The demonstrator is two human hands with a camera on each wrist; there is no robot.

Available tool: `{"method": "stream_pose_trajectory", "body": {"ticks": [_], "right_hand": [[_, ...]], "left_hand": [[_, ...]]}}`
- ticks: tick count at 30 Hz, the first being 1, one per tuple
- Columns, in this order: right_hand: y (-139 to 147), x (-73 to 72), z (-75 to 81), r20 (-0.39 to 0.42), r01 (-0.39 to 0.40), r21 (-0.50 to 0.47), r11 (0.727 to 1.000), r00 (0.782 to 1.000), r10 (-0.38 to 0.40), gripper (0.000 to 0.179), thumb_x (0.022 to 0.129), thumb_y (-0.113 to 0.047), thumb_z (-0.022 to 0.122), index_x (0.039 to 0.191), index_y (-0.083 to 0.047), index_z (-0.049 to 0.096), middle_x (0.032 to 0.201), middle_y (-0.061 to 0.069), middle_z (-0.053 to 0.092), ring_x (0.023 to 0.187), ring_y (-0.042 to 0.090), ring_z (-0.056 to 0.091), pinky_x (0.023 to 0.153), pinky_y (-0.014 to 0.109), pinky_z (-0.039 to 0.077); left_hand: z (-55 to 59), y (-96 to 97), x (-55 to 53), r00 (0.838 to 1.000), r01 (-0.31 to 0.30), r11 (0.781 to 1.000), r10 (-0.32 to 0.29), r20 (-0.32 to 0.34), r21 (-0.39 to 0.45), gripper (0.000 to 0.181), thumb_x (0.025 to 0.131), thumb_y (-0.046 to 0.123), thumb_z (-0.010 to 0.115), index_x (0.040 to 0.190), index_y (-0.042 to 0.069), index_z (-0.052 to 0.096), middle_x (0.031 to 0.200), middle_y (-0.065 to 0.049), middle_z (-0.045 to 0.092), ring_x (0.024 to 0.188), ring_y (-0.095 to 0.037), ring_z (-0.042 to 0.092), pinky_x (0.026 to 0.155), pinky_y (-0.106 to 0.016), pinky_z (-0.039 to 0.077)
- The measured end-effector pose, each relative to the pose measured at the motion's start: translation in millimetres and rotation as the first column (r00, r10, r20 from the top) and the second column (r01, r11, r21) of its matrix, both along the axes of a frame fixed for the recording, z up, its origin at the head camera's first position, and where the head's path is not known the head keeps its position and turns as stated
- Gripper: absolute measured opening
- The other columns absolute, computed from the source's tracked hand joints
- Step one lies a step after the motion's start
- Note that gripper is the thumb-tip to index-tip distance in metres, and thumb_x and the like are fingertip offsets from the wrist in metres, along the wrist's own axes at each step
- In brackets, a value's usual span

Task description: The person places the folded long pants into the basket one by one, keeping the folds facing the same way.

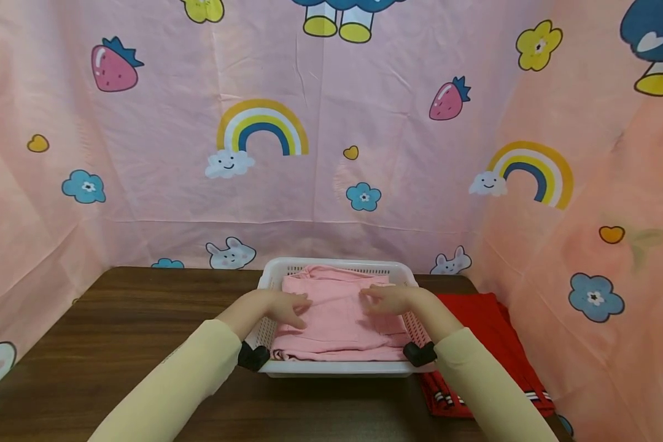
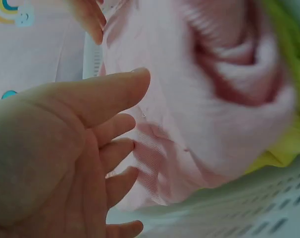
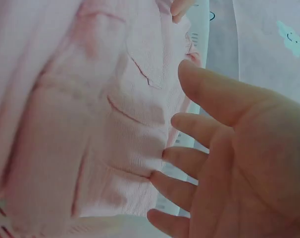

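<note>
A folded pink garment (image 1: 331, 310) lies inside a white plastic basket (image 1: 339, 368) with perforated sides. Over its left part my left hand (image 1: 284, 307) is spread, thumb apart from the fingers. My right hand (image 1: 389, 299) is over the right part, fingers extended and slightly bent. Neither hand grips the cloth; whether the fingertips touch it I cannot tell. In the left wrist view, yellow-green cloth (image 2: 283, 144) shows beneath the thick pink fold (image 2: 219, 124). From the right wrist, seams and flaps show on the pink cloth (image 3: 125, 144).
A red garment (image 1: 488, 344) with striped trim lies on the brown wooden table (image 1: 143, 344), right of the basket and partly behind my right sleeve. Behind the table hangs a pink printed curtain (image 1: 331, 245), which also runs along both sides.
</note>
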State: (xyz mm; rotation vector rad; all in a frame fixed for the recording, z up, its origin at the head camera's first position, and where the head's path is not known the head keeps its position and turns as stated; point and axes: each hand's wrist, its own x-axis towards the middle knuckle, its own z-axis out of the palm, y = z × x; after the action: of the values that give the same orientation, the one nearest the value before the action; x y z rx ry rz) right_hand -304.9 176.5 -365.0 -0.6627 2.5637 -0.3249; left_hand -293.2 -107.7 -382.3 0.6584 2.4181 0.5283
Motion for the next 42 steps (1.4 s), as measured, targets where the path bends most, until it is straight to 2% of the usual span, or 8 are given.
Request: {"method": "stream_pose_trajectory", "body": {"ticks": [4,7,10,13,20,28,36,42], "right_hand": [[6,6.2,-1.9,-0.118,-0.046,-0.036,0.998,0.992,0.042,0.051,0.097,-0.025,0.056,0.144,-0.01,0.044,0.147,0.015,0.04,0.133,0.031,0.037,0.107,0.048,0.03],[10,11.5,-1.6,-0.164,-0.064,-0.085,0.994,0.985,0.05,0.048,0.095,-0.021,0.059,0.14,-0.006,0.049,0.14,0.015,0.048,0.127,0.032,0.045,0.103,0.048,0.035],[13,17.0,0.9,-0.139,-0.04,-0.14,0.989,0.99,0.021,0.049,0.094,-0.019,0.061,0.139,-0.006,0.049,0.139,0.015,0.049,0.123,0.033,0.049,0.1,0.049,0.039],[15,23.1,3.2,-0.111,-0.034,-0.14,0.99,0.994,0.018,0.049,0.094,-0.018,0.061,0.14,-0.006,0.049,0.139,0.015,0.049,0.121,0.033,0.05,0.099,0.049,0.04],[16,39.0,-4.4,-0.045,-0.004,-0.037,0.999,0.999,0.002,0.054,0.089,-0.031,0.068,0.139,-0.015,0.052,0.125,0.009,0.059,0.108,0.023,0.054,0.1,0.049,0.039],[25,51.3,-14.9,0.019,0.033,-0.038,0.999,0.999,-0.032,0.061,0.089,-0.038,0.066,0.143,-0.017,0.047,0.143,0.009,0.045,0.131,0.031,0.04,0.106,0.052,0.03],[29,52.7,-25.4,0.008,-0.063,-0.032,0.997,0.998,0.064,0.075,0.086,-0.041,0.067,0.147,-0.009,0.038,0.152,0.014,0.03,0.14,0.029,0.025,0.111,0.047,0.022],[28,51.5,-26.1,0.023,-0.046,-0.003,0.999,0.999,0.046,0.079,0.084,-0.044,0.068,0.149,-0.012,0.036,0.154,0.011,0.027,0.141,0.028,0.022,0.111,0.046,0.021]], "left_hand": [[-2.6,-3.6,8.6,0.998,-0.01,0.999,0.012,-0.068,0.039,0.063,0.091,0.025,0.065,0.146,0.007,0.04,0.154,-0.016,0.025,0.14,-0.033,0.022,0.11,-0.049,0.021],[-4.7,-5.0,15.4,0.99,0.002,0.999,0.004,-0.141,0.041,0.059,0.09,0.027,0.067,0.141,0.006,0.046,0.147,-0.016,0.039,0.135,-0.032,0.033,0.108,-0.048,0.026],[-6.2,-5.6,21.9,0.985,0.022,0.999,-0.017,-0.169,0.03,0.054,0.091,0.027,0.065,0.137,0.002,0.051,0.134,-0.014,0.052,0.127,-0.03,0.044,0.105,-0.046,0.032],[-7.5,-6.2,27.5,0.986,0.018,1.0,-0.017,-0.165,0.006,0.05,0.093,0.029,0.062,0.135,0.002,0.053,0.126,-0.01,0.058,0.121,-0.025,0.05,0.103,-0.044,0.036],[-12.1,-7.6,34.3,0.982,-0.004,0.998,-0.008,-0.189,-0.064,0.058,0.094,0.047,0.056,0.135,0.006,0.054,0.129,-0.008,0.057,0.122,-0.025,0.049,0.103,-0.045,0.035],[-12.9,-2.8,40.1,0.969,0.022,0.99,-0.055,-0.242,-0.138,0.066,0.092,0.053,0.055,0.137,0.005,0.053,0.14,-0.011,0.049,0.134,-0.027,0.038,0.109,-0.055,0.018],[-14.3,1.0,41.3,0.959,0.03,0.975,-0.09,-0.269,-0.219,0.072,0.091,0.058,0.051,0.141,0.006,0.048,0.147,-0.009,0.04,0.135,-0.03,0.035,0.108,-0.054,0.021],[-18.9,1.6,39.1,0.953,0.014,0.962,-0.096,-0.286,-0.274,0.078,0.089,0.066,0.048,0.143,0.01,0.045,0.149,-0.006,0.039,0.137,-0.032,0.031,0.108,-0.054,0.021]]}}
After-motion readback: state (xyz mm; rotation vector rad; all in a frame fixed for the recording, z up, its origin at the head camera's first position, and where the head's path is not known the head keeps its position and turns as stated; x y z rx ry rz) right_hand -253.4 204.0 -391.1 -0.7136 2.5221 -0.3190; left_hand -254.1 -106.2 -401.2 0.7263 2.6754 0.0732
